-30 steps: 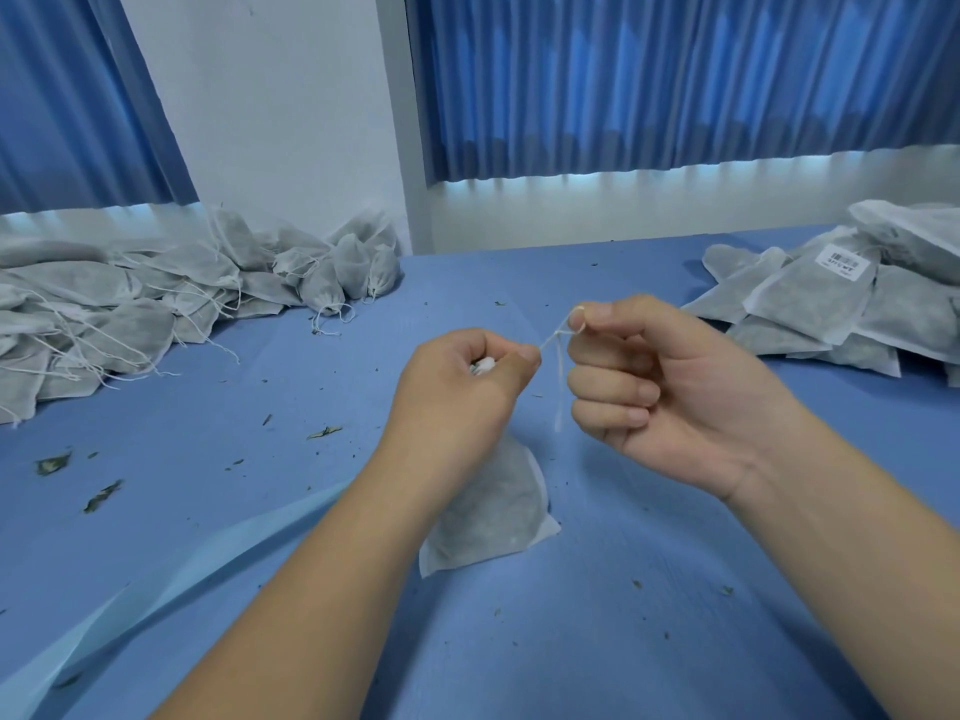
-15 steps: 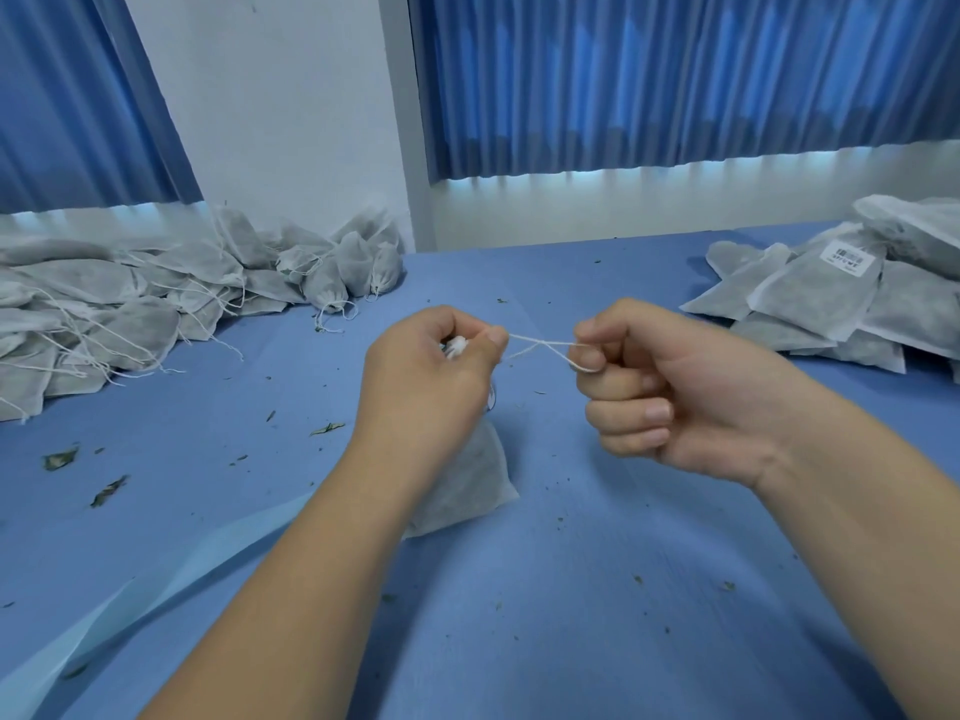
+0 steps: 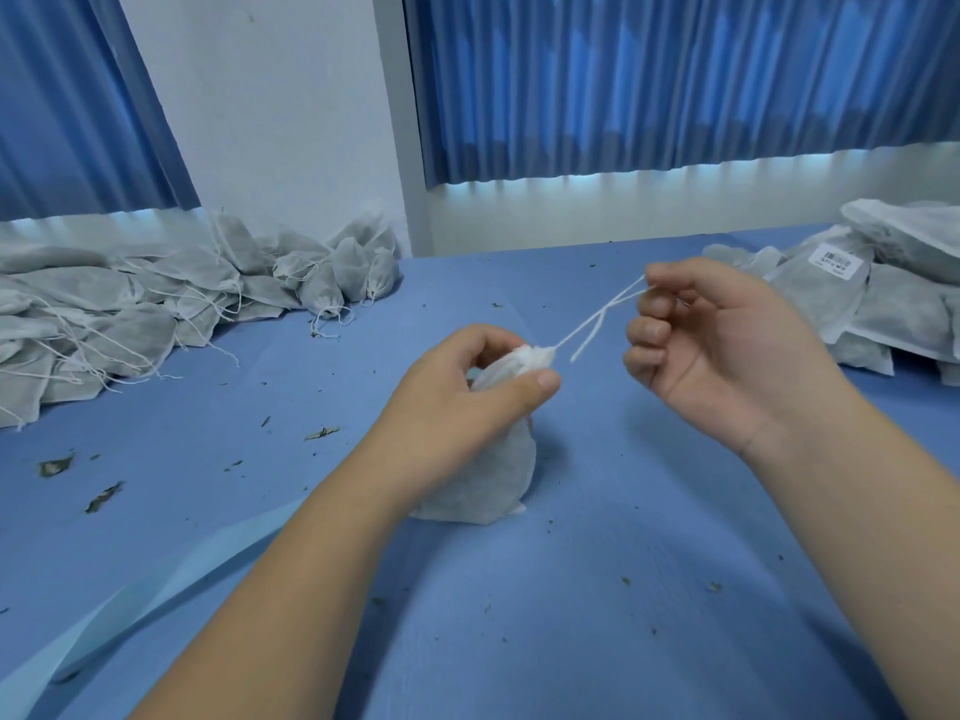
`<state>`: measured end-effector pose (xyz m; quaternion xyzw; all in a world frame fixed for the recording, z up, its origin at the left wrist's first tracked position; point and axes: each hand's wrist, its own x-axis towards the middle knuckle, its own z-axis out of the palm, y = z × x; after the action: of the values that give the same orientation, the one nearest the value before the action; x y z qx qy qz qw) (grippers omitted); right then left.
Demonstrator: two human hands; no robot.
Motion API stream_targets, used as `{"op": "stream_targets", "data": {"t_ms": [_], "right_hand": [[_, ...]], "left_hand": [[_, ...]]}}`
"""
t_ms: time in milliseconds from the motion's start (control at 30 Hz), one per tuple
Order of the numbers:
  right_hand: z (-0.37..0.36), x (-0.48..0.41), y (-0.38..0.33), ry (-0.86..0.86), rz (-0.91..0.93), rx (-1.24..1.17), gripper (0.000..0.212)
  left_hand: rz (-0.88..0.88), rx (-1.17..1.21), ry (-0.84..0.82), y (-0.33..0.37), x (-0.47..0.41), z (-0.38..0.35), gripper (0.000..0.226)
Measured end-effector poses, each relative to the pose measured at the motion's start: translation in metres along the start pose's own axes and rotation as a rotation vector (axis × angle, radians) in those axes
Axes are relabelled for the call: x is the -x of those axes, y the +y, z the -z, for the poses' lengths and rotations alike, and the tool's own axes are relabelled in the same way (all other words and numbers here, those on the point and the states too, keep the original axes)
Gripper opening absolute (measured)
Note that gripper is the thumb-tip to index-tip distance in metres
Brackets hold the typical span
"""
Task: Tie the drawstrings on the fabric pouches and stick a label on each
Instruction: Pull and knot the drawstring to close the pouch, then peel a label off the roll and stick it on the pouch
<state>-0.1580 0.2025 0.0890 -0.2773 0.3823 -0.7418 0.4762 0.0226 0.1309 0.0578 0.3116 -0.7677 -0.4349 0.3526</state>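
Observation:
A small grey fabric pouch [image 3: 485, 480] stands on the blue table [image 3: 597, 589] in the middle of the view. My left hand [image 3: 462, 407] grips its gathered white neck from the left. A white drawstring [image 3: 597, 317] runs up and to the right from the neck. My right hand [image 3: 717, 350] pinches the string's far end between thumb and forefinger, the other fingers curled. One loose string end hangs free below the taut strand.
A heap of grey pouches with loose strings [image 3: 130, 314] lies at the left. A stack of flat pouches [image 3: 883, 304], one with a white barcode label [image 3: 836, 259], sits at the right. A pale blue strip [image 3: 140, 605] and dry leaf bits lie on the table.
My right hand has moved up and to the right, drawing the string out longer. My left hand shifted right with the pouch neck, and the pouch now stands more upright.

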Motion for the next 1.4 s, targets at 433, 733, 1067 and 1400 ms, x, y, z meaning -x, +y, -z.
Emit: {"op": "stream_targets", "data": {"t_ms": [433,733,1067,1400], "right_hand": [[0.001,0.002,0.001,0.088,0.386,0.132,0.018],[-0.012,0.01,0.039,-0.222,0.793,1.127,0.016],[-0.001,0.005,0.042,-0.287,0.838,1.434,0.014],[-0.004,0.004,0.051,-0.271,0.762,1.255,0.018]], "left_hand": [[0.082,-0.112,0.037,-0.006,-0.005,-0.002,0.01],[0.103,0.071,0.179,-0.009,-0.008,-0.006,0.046],[0.191,0.325,0.128,-0.013,-0.011,-0.004,0.046],[0.304,0.401,0.417,-0.016,-0.012,0.023,0.011]]}}
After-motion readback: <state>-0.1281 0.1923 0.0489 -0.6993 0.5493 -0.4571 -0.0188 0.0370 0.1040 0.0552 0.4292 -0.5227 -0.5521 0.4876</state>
